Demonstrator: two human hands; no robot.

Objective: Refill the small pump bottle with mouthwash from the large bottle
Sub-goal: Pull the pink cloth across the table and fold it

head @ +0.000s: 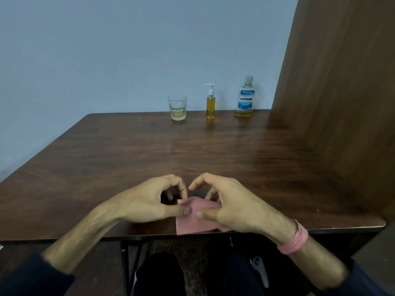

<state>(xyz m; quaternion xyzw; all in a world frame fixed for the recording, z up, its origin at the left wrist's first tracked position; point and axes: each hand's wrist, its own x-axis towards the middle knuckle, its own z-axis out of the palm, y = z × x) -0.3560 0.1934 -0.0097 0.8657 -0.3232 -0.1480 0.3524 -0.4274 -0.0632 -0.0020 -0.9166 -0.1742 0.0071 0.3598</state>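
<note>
The small pump bottle (210, 104), filled with yellow liquid and topped by a white pump, stands upright at the far edge of the table. To its right stands the large mouthwash bottle (245, 99), capped, with a little yellow liquid at its bottom. Both are far from my hands. At the near table edge my left hand (154, 201) and my right hand (230, 206) both pinch a pink cloth (195, 223) between thumb and fingers. The cloth lies flat on the table, its top edge lifted slightly.
A clear glass (177, 107) with a bit of yellow liquid stands left of the pump bottle. The dark wooden table (149, 150) meets a wooden panel (342, 103) on the right and a pale wall behind. My knees show under the near edge.
</note>
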